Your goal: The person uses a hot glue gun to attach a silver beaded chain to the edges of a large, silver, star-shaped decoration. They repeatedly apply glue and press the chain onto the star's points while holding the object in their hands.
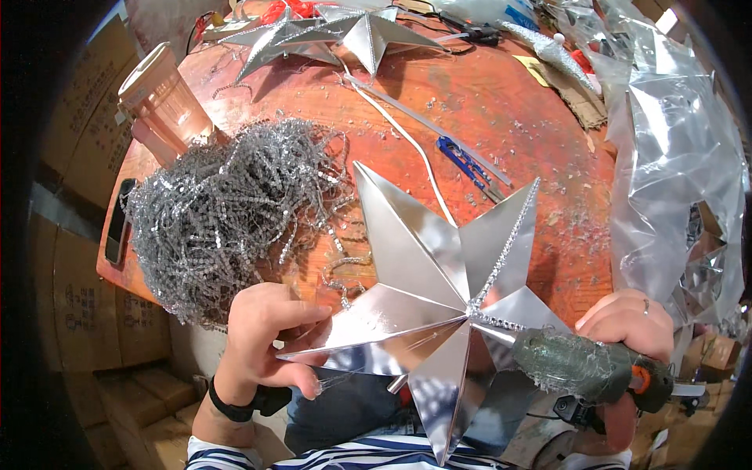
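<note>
A shiny silver star (423,313) with raised, folded points is held up over the near edge of the table. My left hand (270,337) grips its left point between thumb and fingers. A strip of glittering beaded trim (505,249) runs along the ridge of the upper right point, and a short piece lies along the right one. My right hand (630,325) is closed around a dark green glue gun (576,362) smeared with dried glue. The gun's nozzle points at the star's centre. Thin glue strings hang near my left fingers.
A big tangled heap of silver bead trim (227,211) lies at the left, beside a pink lidded cup (168,102) and a phone (119,222). Blue-handled scissors (470,166) and a white cord (403,129) are behind the star. More silver stars (368,39) sit far back; clear plastic bags (674,157) fill the right.
</note>
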Action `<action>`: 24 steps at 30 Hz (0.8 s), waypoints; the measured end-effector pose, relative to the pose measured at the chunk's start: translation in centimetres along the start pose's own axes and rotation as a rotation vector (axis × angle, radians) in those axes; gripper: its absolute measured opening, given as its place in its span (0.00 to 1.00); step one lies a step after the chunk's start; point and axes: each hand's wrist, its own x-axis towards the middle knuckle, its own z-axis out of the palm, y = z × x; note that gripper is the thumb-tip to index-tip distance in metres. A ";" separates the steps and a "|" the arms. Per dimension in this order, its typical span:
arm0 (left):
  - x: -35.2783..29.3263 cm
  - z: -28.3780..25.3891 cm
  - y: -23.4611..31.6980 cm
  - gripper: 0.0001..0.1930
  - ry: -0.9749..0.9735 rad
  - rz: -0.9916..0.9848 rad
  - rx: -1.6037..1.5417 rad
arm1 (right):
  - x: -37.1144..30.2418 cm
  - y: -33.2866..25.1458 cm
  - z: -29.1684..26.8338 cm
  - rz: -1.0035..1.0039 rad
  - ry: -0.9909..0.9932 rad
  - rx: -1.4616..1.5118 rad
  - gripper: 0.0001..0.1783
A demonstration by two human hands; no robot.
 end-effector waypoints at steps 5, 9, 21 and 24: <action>0.0 0.1 -0.1 0.37 0.006 -0.004 -0.015 | -0.6 0.5 -1.4 -0.011 -0.172 0.065 0.21; -0.1 0.1 -0.2 0.37 0.016 -0.009 -0.023 | -0.7 1.4 -2.1 -0.062 -0.314 0.117 0.18; 0.0 0.0 0.3 0.36 0.011 -0.042 -0.017 | -3.7 -0.1 0.7 -0.093 -0.087 -0.169 0.07; 0.0 -0.1 0.2 0.36 -0.007 -0.045 -0.006 | -3.6 -0.3 -0.1 -0.100 -0.173 -0.199 0.07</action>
